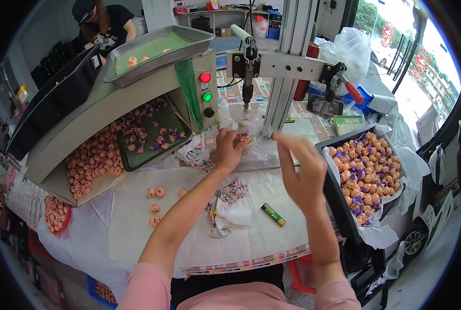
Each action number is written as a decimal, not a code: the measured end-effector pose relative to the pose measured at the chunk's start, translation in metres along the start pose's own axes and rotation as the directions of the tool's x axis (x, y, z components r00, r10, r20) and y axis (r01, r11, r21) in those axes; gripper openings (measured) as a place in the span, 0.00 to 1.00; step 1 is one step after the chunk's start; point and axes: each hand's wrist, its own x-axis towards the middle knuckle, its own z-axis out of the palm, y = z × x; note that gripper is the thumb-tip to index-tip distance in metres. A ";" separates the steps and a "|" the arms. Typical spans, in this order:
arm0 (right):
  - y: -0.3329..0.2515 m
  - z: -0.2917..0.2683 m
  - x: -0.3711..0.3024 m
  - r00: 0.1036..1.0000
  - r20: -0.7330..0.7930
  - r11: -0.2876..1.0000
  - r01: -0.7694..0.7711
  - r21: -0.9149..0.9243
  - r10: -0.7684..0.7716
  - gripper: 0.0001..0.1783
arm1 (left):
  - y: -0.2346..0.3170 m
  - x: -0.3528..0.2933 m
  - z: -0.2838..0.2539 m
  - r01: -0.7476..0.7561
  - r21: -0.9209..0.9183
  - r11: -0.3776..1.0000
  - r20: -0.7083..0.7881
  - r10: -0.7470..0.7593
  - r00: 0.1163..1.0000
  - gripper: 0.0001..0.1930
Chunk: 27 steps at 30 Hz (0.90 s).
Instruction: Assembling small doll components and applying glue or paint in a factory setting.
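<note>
My left hand (229, 150) pinches a small flesh-coloured doll head (245, 139) with a purple part on it. It is held just under the tip of an upright hand-lever press (248, 77), beside crumpled clear plastic. My right hand (304, 168) is raised right of the press post, smeared by motion, so I cannot tell whether it holds anything. Several loose doll heads (154, 208) lie on the white cloth left of my left forearm. Between my forearms are a floral rag (229, 194), a white plastic bottle (237, 216) and a green tube (273, 214).
On the right, a black crate (339, 206) is full of heads with purple parts. A box-shaped machine (153, 85) at left has a dark tray (132, 164) of purple-and-flesh pieces and piled heads in its opening. A metal tray (199, 39) sits on top. A person (114, 23) is behind it.
</note>
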 end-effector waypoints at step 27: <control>-0.031 0.020 -0.063 0.971 0.230 0.997 -0.070 0.020 0.063 0.25 | 0.049 -0.038 -0.179 0.277 -0.175 0.945 0.252 -0.229 0.940 0.12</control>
